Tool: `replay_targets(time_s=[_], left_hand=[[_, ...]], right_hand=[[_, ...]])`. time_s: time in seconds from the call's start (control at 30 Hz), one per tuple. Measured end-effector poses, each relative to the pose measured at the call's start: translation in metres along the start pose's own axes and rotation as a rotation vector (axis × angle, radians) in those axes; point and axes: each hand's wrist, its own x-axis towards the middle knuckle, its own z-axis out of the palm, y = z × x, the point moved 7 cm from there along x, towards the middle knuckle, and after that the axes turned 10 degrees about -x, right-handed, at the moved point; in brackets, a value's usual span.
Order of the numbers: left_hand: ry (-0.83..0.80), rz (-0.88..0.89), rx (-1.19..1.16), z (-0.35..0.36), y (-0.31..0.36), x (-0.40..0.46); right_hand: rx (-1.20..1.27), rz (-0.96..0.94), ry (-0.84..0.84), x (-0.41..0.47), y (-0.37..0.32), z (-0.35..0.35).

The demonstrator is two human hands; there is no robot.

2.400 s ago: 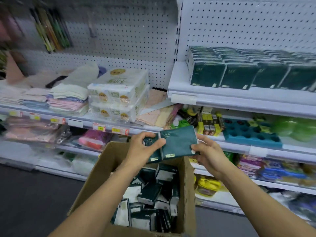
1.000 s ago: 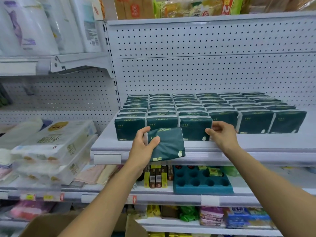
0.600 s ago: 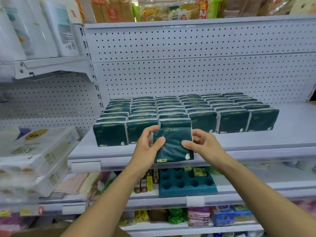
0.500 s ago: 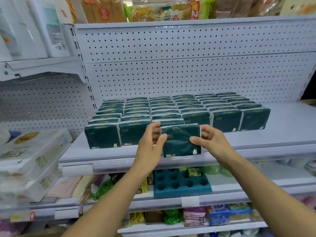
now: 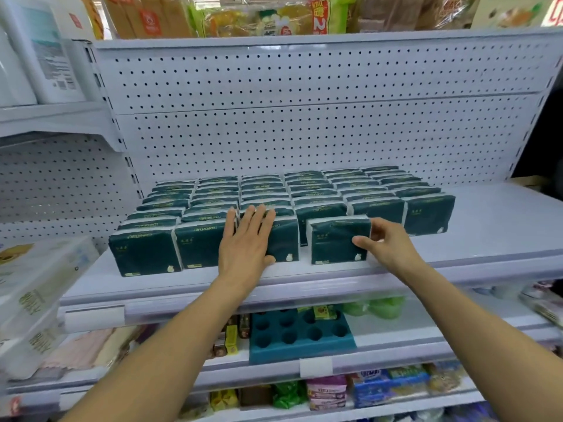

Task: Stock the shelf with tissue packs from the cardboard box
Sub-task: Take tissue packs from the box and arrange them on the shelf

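While left hand [image 5: 247,239] presses flat on front tissue pack [image 5: 285,239], right hand [image 5: 384,243] pinches neighbouring pack [image 5: 335,240]

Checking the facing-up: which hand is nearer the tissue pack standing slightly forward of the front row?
Right. The right hand grips that forward tissue pack; the left hand presses flat on its left neighbour.

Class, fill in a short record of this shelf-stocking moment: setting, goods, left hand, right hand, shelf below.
setting: white metal shop shelf with pegboard back
goods: dark green tissue packs standing in rows
left hand: flat, fingers straight, against a front pack
right hand: gripping the dark green front pack at its right edge
shelf below: teal plastic tray with round holes
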Motion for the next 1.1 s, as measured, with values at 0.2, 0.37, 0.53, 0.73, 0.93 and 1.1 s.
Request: replay_targets(time_s=[0.2,0.37,0.53,0.73,0.93,1.1], left_hand=[[0.002,-0.003,0.000,-0.001,0.001,-0.001],[0.017,-0.002,0.004,-0.002,0.001,-0.001],[0.038,0.001,0.010,-0.004,0.002,0.000],[0.038,0.015,0.014,-0.003,0.003,0.001],[0.046,0.022,0.023,-0.011,0.003,-0.004],[0.198,0.090,-0.093,-0.028,-0.001,-0.030]], right_hand=[[-0.043,-0.039,0.096,0.006,-0.008,0.010],[-0.074,-0.030,0.182,0.004,-0.012,0.013],[-0.057,-0.012,0.192,0.003,-0.015,0.021],[-0.082,-0.013,0.171,0.002,-0.015,0.024],[-0.270,-0.045,0.152,-0.012,-0.016,0.028],[-0.464,-0.245,0.316,-0.053,-0.050,0.025]])
